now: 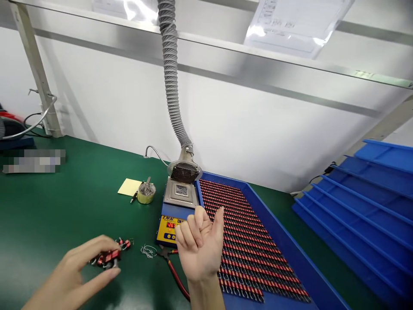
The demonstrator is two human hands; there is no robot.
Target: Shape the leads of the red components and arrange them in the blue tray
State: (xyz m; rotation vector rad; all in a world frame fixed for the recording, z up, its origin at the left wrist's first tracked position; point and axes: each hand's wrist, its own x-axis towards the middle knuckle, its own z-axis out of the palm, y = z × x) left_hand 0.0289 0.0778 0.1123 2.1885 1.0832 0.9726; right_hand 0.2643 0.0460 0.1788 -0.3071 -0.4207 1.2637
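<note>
At the lower left, my left hand (77, 271) has its thumb and fingers around several small red-and-black wire-leaded coils (111, 256). A few of these coils stick out past my fingertips, over the green table. My right hand (200, 245) is raised palm up, its fingers curled together and its thumb sticking out. Nothing shows in it. Behind it is a solder pot (182, 196) with a yellow front panel and red digits. Red-handled cutters (174, 271) lie partly hidden by my right wrist, and a small heap of wire bits (149, 251) is beside them.
A blue tray (280, 232) holds dense rows of red-and-black coils (245, 241). Stacked blue trays (361, 206) stand at the right. A ribbed exhaust hose (171, 77) hangs over the pot. A small round tub (146, 193), a pen (134, 197) and yellow paper (129, 187) lie left of it.
</note>
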